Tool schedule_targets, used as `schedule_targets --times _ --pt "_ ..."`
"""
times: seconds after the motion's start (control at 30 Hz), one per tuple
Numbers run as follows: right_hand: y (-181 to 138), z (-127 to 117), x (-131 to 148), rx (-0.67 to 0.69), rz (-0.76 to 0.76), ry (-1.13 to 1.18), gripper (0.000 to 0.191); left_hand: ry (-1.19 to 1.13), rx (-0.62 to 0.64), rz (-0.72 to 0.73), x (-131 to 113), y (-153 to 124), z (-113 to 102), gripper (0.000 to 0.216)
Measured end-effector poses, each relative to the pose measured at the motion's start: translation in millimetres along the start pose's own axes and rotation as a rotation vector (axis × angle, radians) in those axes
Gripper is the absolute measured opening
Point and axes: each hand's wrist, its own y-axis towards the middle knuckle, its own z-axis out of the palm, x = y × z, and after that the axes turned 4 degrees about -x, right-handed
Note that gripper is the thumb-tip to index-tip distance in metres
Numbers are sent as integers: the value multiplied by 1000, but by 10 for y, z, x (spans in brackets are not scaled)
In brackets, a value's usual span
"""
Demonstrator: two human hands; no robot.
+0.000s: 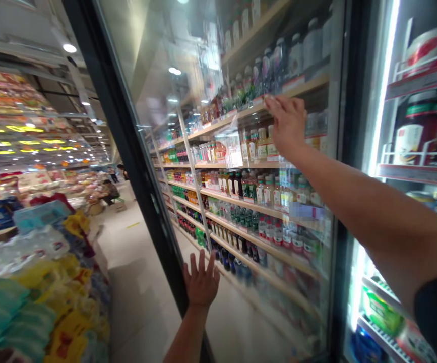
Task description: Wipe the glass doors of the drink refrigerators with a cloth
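A glass cooler door point(241, 212) with a black frame point(127, 131) swings in front of me, and shelves of bottled drinks show through it. My left hand point(200, 281) is open, fingers spread, its palm pressed flat on the glass near the frame's lower part. My right hand point(288, 122) reaches up high on the door with fingers extended flat against the glass, near its right edge. Neither hand holds anything.
At the right, the lit cooler interior point(418, 151) holds cans and bottles on wire shelves. A display of packaged goods point(37, 282) lines the left. The shop aisle floor point(135, 262) runs ahead, with a person point(110, 191) crouched far down it.
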Motion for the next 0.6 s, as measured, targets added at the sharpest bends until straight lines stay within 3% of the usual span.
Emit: schedule_targets --times 0.13,0.2,0.3,0.37,0.47,0.53,0.6 --pt "-190 -61 -125 233 -363 60 46 -18 -2 2 6 -10 7 73" --pt "-248 -72 -201 176 -268 54 45 -27 -9 -5 7 -14 12 72" --pt "-369 -91 -283 -35 -11 -6 47 -40 -16 -18 6 -18 18 71" --pt "-501 -114 -287 -17 -96 -1 50 -30 -15 -8 5 -18 18 73" --pt "-652 -147 -298 169 -358 78 52 -17 -17 -2 2 -12 8 74" --pt "-666 -153 -367 172 -299 80 51 -20 -19 -6 -3 -3 -2 75" --pt "-671 -150 -463 58 -91 29 50 -8 -20 -5 -9 6 -7 76"
